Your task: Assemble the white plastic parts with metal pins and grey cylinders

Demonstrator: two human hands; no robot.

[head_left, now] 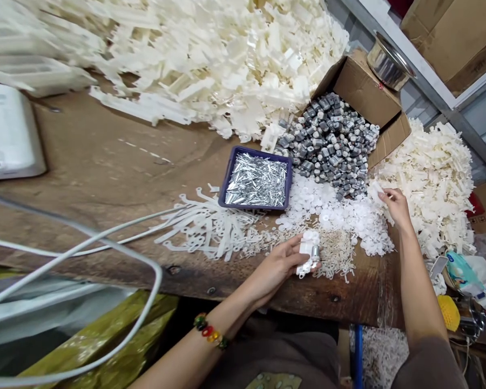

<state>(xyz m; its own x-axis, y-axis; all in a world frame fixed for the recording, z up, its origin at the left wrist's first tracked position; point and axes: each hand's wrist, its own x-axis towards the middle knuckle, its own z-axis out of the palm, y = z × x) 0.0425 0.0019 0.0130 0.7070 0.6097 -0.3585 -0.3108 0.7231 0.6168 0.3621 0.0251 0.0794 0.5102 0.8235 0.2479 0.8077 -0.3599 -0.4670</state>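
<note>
Left grip [277, 265] clamped on a white plastic housing [305, 254] with a metal cylinder [316, 253], apparently seated in it; right grip [396, 208] pinched on a white plastic piece [375, 192]. Wooden worktop [105, 178] keeps stock sorted within reach: cardboard box [360, 89] of grey metal-and-plastic parts [330, 140], purple tray [256, 152] of silver pins [257, 181], loose white washers [340, 216].

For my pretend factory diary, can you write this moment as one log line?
left hand: white part with metal barrel | right hand: white piece | nearby: purple tray of metal pins, box of grey parts
</note>
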